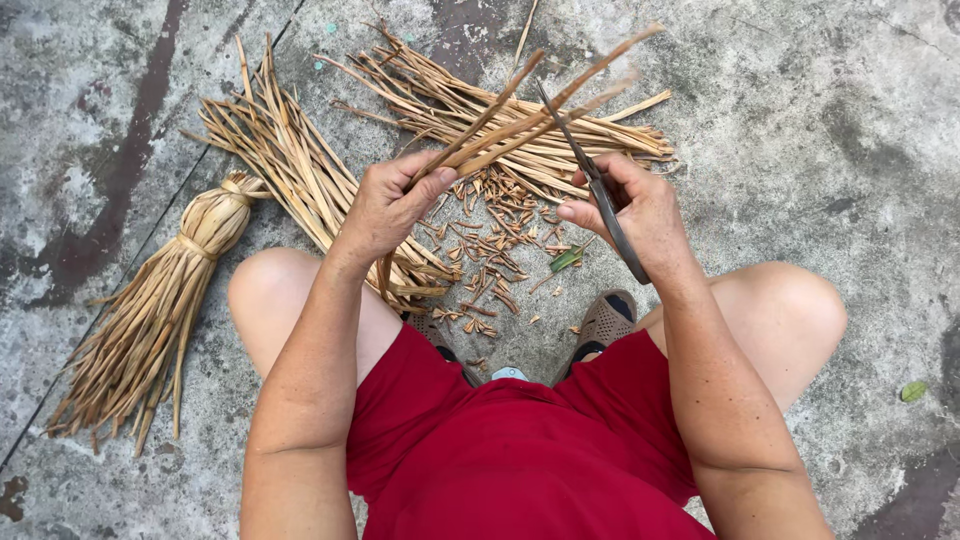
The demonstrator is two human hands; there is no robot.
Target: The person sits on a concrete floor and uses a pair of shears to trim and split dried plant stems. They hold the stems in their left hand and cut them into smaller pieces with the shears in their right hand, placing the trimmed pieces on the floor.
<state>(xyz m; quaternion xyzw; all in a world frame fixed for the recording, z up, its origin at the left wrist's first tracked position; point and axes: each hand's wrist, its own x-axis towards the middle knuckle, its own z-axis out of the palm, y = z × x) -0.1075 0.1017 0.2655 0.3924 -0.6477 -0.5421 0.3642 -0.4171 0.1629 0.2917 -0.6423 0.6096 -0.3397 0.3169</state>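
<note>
We wear a red garment (520, 450) that leaves our arms and knees bare, and grey-brown perforated sandals (605, 322).

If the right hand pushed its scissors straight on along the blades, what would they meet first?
Probably the dried leaf strips gripped by the left hand; the right hand points the scissors into them, though depth is unclear.

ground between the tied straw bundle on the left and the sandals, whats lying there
In the head view, a loose sheaf of dry tan straw strips and small cut straw snippets lie on the concrete.
</note>
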